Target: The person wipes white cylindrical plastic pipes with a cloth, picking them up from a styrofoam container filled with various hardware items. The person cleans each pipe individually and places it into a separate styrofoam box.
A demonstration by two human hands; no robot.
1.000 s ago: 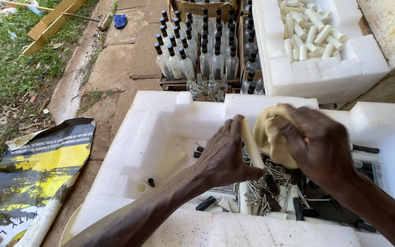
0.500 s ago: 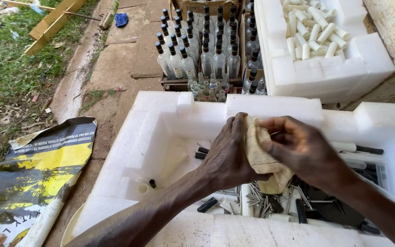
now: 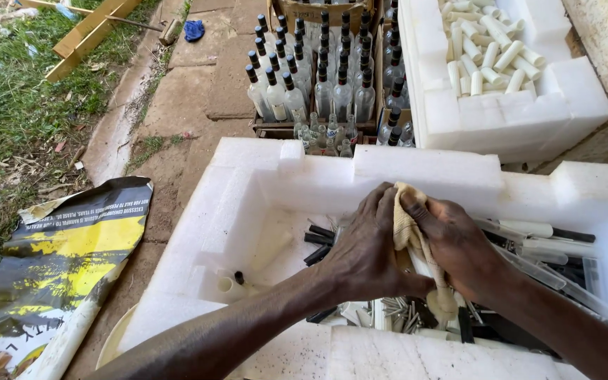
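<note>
Both my hands work together over a white foam box [image 3: 248,183]. My left hand [image 3: 367,246] is closed around something long that a yellowish cloth [image 3: 408,229] covers; what is under the cloth is hidden. My right hand [image 3: 455,243] presses the cloth from the right, with its fingers wrapped over the top. The cloth's tail hangs down between my wrists toward several small metal pieces [image 3: 397,311] on the box floor. Black caps [image 3: 318,238] and clear tubes [image 3: 529,262] lie in the box around my hands.
A crate of clear bottles with black caps [image 3: 318,77] stands beyond the box. Another foam box with white cylinders [image 3: 487,56] sits at the upper right. A yellow and black printed sack [image 3: 65,260] lies on the ground at left, beside grass and wooden planks [image 3: 86,35].
The cloth was bunched up high between my hands; now it is pulled down flat. Both hands have sunk lower into the box, and the view has shifted slightly.
</note>
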